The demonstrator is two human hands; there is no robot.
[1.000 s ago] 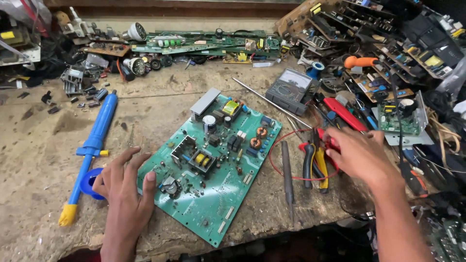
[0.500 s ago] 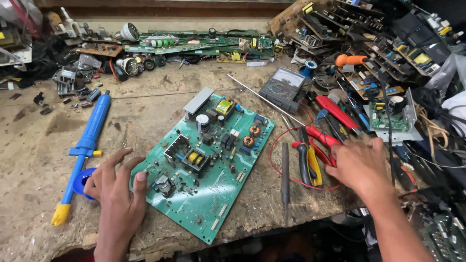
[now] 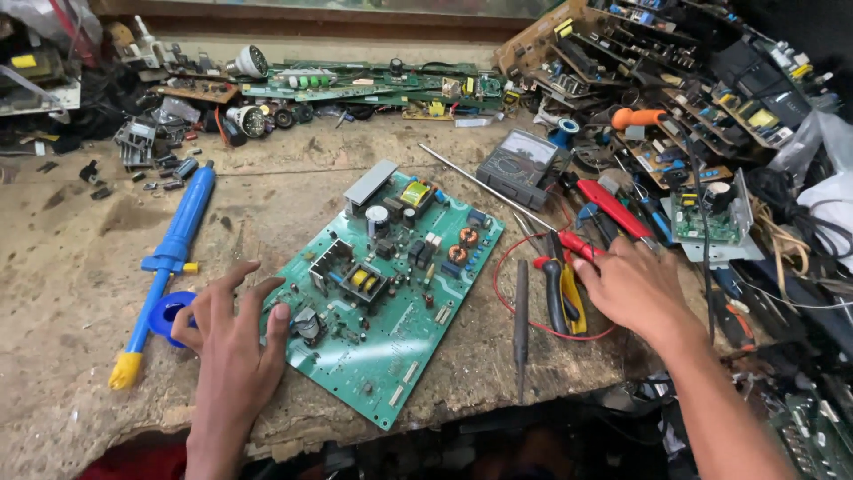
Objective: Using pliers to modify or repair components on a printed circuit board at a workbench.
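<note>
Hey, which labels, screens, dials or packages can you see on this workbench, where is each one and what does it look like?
Meter: behind the green board, dark grey box with a pale dial window; no lit screen.
Yellow label: on a part at the board's far end, small rectangle.
Plastic bags: far right edge, clear and white, crumpled.
Tape roll: by the left hand, blue ring.
Right hand: on red-handled tools, no label visible there.

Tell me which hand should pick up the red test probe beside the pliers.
Right. The right hand already has its fingertips at the red test probe, next to the pliers. The left hand rests at the green circuit board's near-left edge, probably steadying it, far across the board.
</note>
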